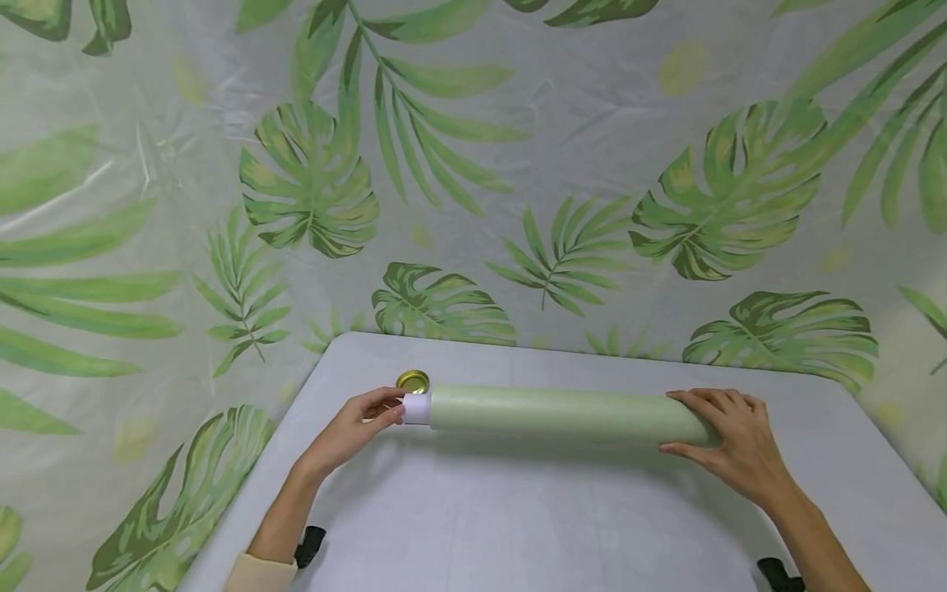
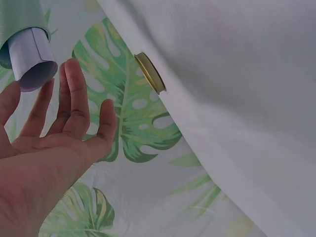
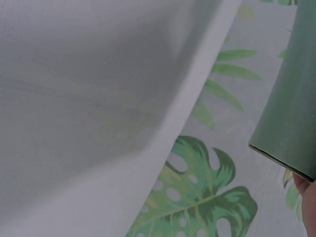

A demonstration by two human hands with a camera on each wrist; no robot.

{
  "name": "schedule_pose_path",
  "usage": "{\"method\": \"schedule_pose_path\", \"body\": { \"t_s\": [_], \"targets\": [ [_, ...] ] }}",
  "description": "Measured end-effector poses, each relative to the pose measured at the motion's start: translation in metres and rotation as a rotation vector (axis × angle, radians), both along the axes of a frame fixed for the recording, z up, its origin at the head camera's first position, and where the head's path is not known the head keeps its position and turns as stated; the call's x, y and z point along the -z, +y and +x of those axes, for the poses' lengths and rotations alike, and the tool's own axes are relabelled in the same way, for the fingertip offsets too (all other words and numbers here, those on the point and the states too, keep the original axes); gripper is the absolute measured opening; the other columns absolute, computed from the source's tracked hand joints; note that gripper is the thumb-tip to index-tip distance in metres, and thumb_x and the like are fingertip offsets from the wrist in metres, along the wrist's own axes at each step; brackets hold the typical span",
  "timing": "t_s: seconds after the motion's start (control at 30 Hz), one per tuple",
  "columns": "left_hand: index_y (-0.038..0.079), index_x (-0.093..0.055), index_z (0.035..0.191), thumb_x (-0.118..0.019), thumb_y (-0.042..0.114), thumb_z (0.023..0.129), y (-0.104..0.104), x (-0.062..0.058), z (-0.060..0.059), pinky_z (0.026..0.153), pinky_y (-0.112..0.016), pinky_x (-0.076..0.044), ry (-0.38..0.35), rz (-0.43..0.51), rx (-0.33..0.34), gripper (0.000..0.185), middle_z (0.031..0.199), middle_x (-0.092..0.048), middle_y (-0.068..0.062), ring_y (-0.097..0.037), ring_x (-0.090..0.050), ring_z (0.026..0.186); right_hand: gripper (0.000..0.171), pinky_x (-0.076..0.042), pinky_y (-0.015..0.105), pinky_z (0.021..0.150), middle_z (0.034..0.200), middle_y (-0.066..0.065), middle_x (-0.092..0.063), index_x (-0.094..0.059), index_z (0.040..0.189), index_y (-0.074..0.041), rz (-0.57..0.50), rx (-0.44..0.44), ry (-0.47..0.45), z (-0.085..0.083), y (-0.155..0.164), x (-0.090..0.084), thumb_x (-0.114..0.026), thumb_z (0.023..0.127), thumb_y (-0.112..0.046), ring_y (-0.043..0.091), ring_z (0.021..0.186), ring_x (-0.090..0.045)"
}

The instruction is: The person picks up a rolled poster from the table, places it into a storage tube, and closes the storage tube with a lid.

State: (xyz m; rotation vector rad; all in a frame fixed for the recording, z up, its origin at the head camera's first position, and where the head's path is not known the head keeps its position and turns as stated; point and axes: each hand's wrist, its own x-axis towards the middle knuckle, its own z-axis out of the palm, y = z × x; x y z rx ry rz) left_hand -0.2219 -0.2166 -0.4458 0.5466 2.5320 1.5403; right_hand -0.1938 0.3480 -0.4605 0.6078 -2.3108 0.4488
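A long pale-green tube [image 1: 547, 415] is held level above the white table, with a roll of white paper [image 1: 417, 409] sticking out of its left end. My left hand [image 1: 362, 423] pinches the outer end of that paper roll between thumb and fingertips; in the left wrist view the roll's hollow end [image 2: 34, 59] shows, with the other fingers spread. Around the tube's right end my right hand [image 1: 728, 440] grips, thumb below and fingers over the top. The right wrist view catches the green tube's end [image 3: 291, 123] and only a bit of the hand.
A round gold lid [image 1: 413, 381] sits near the table's back left, just behind the paper roll. The white table [image 1: 533, 518] ends at a leaf-printed sheet [image 1: 459, 164] behind it. Dark straps or bands [image 1: 311, 546] show at both wrists.
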Motion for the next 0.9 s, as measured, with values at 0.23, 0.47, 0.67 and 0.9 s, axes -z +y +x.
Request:
{"method": "schedule_pose_path", "body": {
  "t_s": [0.23, 0.47, 0.67, 0.9],
  "targets": [
    [0.0, -0.059, 0.139, -0.062, 0.025, 0.106, 0.006, 0.002, 0.0, 0.097, -0.044, -0.056, -0.004, 0.043, 0.004, 0.041, 0.121, -0.07, -0.018, -0.022, -0.07, 0.106, 0.086, -0.033, 0.055, 0.086, 0.112, 0.015, -0.07, -0.073, 0.127, -0.015, -0.001, -0.004, 0.005, -0.001, 0.0, 0.0, -0.098, 0.047, -0.037, 0.035, 0.102, -0.057],
    [0.0, -0.06, 0.137, -0.063, 0.023, 0.105, 0.009, 0.005, 0.0, 0.095, -0.037, -0.057, 0.013, 0.054, -0.001, 0.04, 0.119, -0.07, -0.018, -0.018, -0.071, 0.103, 0.085, -0.034, 0.057, 0.087, 0.111, 0.015, -0.07, -0.074, 0.126, -0.016, -0.004, -0.006, 0.002, 0.0, -0.003, 0.001, -0.098, 0.048, -0.036, 0.035, 0.102, -0.058],
    [0.007, -0.064, 0.135, -0.07, 0.026, 0.101, 0.015, 0.005, 0.0, 0.09, -0.024, -0.056, 0.024, 0.068, -0.024, 0.039, 0.119, -0.071, -0.013, -0.019, -0.069, 0.107, 0.084, -0.034, 0.058, 0.088, 0.111, 0.014, -0.07, -0.074, 0.127, -0.016, 0.004, -0.012, -0.001, 0.001, -0.005, 0.001, -0.098, 0.049, -0.036, 0.036, 0.102, -0.058],
    [0.016, -0.068, 0.132, -0.073, 0.029, 0.098, 0.022, 0.002, 0.0, 0.091, -0.03, -0.055, 0.063, 0.056, -0.032, 0.037, 0.116, -0.072, -0.006, -0.023, -0.067, 0.109, 0.085, -0.034, 0.058, 0.088, 0.111, 0.013, -0.07, -0.074, 0.128, -0.017, 0.015, -0.016, 0.0, 0.001, -0.007, 0.003, -0.097, 0.049, -0.037, 0.035, 0.102, -0.058]
  ]
}}
